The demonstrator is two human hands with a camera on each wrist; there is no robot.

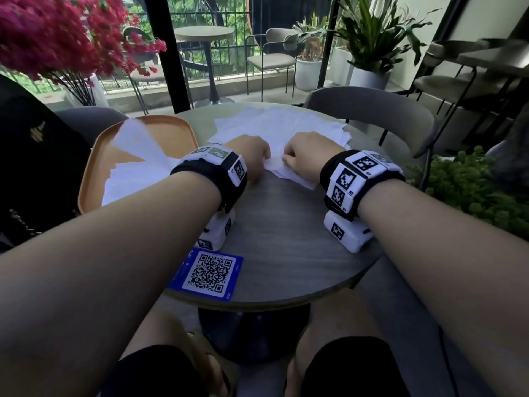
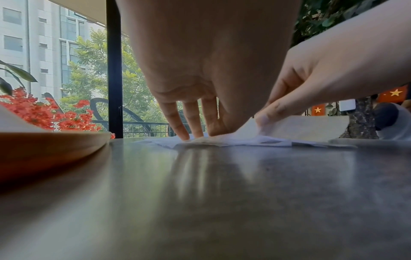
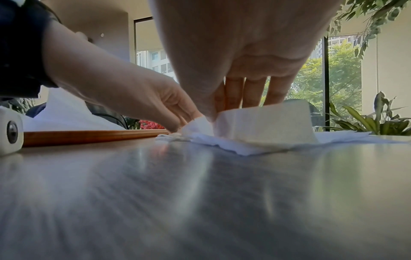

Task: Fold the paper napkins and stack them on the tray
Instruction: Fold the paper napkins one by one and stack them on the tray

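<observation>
Plainly, the orange-brown wooden tray [image 1: 94, 156] at the left of the head view already carries white folded napkins [image 1: 134, 167], their top sheet standing up loosely, which suggests how light and limp this paper is. To its right, on the round grey bench [image 1: 286, 239], the left hand [image 1: 252, 156] lies with fingers [image 2: 177, 121] nearly straight, tips pressing the near edge of a thin white paper napkin [image 1: 289, 170]; it clasps nothing. Further right, the right hand [image 1: 306, 156] pinches a raised flap of that same napkin between thumb and forefinger, as both wrist views show. Behind both hands, mid-frame, spreads the loose pile of unfolded white napkins [image 1: 280, 124]. Such tissue should tear or crumple under a hard pull, slide easily on the smooth top and lift in any draught, so a light pinch at a corner or edge, with the other hand pinning the sheet flat, seems best. From the head view the fingertips are hidden under the knuckles; how many sheets lie in the pile or on the tray cannot be told.
</observation>
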